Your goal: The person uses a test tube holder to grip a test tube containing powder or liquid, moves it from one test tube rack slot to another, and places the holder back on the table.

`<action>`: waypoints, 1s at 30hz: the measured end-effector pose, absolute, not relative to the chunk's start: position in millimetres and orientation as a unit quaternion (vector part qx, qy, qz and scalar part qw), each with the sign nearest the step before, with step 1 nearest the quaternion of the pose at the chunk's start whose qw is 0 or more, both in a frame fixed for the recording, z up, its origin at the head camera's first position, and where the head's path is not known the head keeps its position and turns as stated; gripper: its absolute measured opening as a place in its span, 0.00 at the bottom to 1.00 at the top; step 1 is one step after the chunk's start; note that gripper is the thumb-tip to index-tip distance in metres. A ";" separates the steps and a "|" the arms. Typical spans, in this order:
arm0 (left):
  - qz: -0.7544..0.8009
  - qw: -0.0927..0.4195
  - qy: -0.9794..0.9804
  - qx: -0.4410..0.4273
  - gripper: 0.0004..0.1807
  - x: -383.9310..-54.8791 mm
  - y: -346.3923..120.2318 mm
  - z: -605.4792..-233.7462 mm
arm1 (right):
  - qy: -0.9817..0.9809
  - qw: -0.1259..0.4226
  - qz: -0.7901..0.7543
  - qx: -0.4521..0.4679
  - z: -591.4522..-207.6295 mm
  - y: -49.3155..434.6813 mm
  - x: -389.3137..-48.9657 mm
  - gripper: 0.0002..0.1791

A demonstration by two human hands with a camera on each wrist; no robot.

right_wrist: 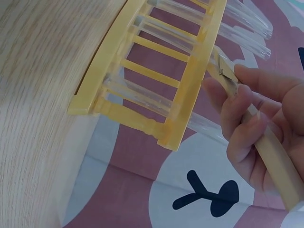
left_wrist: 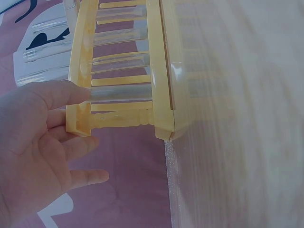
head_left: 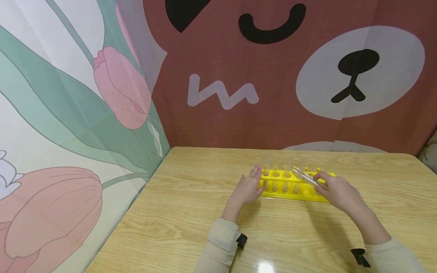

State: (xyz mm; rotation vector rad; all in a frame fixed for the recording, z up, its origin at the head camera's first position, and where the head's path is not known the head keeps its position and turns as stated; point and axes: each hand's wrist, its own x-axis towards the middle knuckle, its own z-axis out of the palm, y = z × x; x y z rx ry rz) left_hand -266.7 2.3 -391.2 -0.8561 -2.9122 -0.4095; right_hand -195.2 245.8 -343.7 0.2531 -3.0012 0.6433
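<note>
A yellow test tube rack (head_left: 290,195) stands on the table with several clear test tubes (left_wrist: 118,35) upright in it. My left hand (head_left: 246,189) grips the rack's left end, its thumb (left_wrist: 61,94) on the top rail and fingers around the end. In my right hand (head_left: 343,192) is a wooden test tube clamp (right_wrist: 278,166) with a metal spring. Its tip lies above the top rail, beside a tube (right_wrist: 166,35); whether the jaws grip that tube I cannot tell. One tube (right_wrist: 137,97) stands at the rack's right end, near the right hand.
The wooden tabletop (head_left: 177,220) extends in front of the rack and to both sides. Behind it hangs a cloth printed with a brown bear (head_left: 211,125). A flower-patterned cloth (head_left: 68,125) borders the table's left side.
</note>
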 end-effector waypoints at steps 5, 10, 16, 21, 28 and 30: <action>-0.135 0.038 -0.950 -0.279 0.34 -266.8 2.1 -390.7 | -0.973 0.027 0.213 0.085 -342.1 246.5 -196.1 0.17; -0.140 0.033 -0.950 -0.278 0.34 -267.5 2.3 -391.4 | -0.973 0.023 0.217 0.079 -341.9 245.9 -195.2 0.18; -0.141 0.031 -0.950 -0.277 0.34 -268.0 2.5 -391.9 | -0.972 0.023 0.220 0.077 -343.0 245.3 -193.9 0.18; -0.137 0.037 -0.950 -0.279 0.34 -267.9 2.2 -391.4 | -0.972 0.022 0.220 0.075 -343.3 245.4 -193.8 0.18; -0.133 0.039 -0.950 -0.281 0.34 -267.5 2.2 -391.5 | -0.973 0.027 0.216 0.077 -344.7 245.4 -193.8 0.18; -0.131 0.039 -0.950 -0.280 0.34 -267.4 2.1 -391.7 | -0.973 0.027 0.213 0.078 -345.2 245.0 -194.1 0.18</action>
